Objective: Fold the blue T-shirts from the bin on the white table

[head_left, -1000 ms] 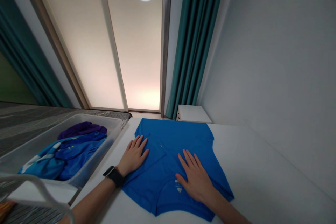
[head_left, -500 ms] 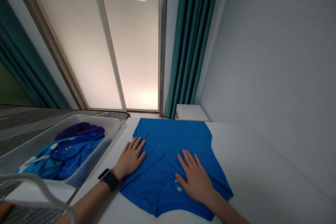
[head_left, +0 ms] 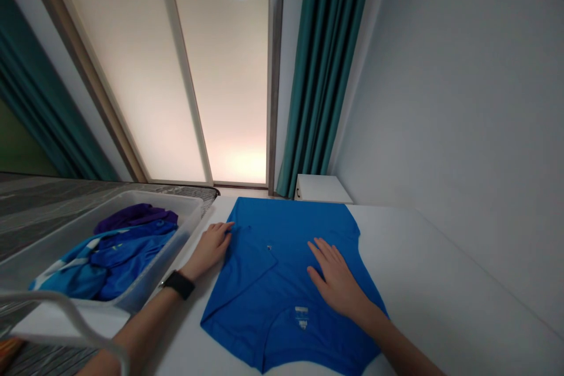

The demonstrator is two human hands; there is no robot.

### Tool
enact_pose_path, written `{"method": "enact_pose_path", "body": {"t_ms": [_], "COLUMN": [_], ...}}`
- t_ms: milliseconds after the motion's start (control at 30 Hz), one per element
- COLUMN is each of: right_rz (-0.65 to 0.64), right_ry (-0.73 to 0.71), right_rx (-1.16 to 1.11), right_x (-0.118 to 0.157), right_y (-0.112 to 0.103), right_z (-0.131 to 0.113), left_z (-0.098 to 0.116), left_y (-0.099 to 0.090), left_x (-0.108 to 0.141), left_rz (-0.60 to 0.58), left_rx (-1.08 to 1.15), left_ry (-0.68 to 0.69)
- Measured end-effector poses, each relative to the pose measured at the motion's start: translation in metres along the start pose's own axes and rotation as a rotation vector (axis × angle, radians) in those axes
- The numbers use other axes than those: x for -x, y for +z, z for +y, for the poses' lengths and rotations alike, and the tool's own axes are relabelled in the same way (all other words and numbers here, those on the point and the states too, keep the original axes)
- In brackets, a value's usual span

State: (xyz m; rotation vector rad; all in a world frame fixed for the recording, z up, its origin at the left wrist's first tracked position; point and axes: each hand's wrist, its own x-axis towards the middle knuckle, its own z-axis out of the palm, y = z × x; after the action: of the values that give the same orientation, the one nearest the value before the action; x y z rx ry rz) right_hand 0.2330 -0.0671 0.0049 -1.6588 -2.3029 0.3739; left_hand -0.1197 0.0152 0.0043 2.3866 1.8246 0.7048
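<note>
A blue T-shirt lies spread on the white table, its neck opening towards me. One sleeve is folded inward on the left, and a small pale print shows inside the collar. My left hand, with a dark watch on the wrist, rests at the shirt's left edge; its fingers are stretched out and their tips touch the cloth. Over the right half of the shirt is my right hand, palm down, fingers extended and holding nothing. Whether its palm presses on the fabric I cannot tell.
To the left stands a translucent plastic bin with blue and purple clothes inside. A pale curved tube crosses the lower left corner. Behind the table are a small white cabinet and a green curtain; a wall rises at the right.
My left hand has slid left off the shirt's surface to its edge. My right hand has moved slightly up and to the right, uncovering more of the collar print.
</note>
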Motion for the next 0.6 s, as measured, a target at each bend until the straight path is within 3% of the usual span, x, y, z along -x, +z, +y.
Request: {"method": "enact_pose_path", "body": {"t_ms": [200, 367, 600], "right_rz": [0.018, -0.022, 0.037], "right_ry": [-0.104, -0.204, -0.236], "right_rx": [-0.072, -0.058, 0.059], "right_x": [-0.05, -0.102, -0.163], "right_y": [-0.004, 0.012, 0.038], "right_z": [-0.004, -0.045, -0.103], "left_z": [-0.017, -0.018, -0.015], "left_y": [0.003, 0.004, 0.003], "left_x": [-0.011, -0.007, -0.008], "left_rz": [0.051, 0.035, 0.037], "left_rx": [0.183, 0.257, 0.196], "left_ry": [-0.042, -0.069, -0.089]}}
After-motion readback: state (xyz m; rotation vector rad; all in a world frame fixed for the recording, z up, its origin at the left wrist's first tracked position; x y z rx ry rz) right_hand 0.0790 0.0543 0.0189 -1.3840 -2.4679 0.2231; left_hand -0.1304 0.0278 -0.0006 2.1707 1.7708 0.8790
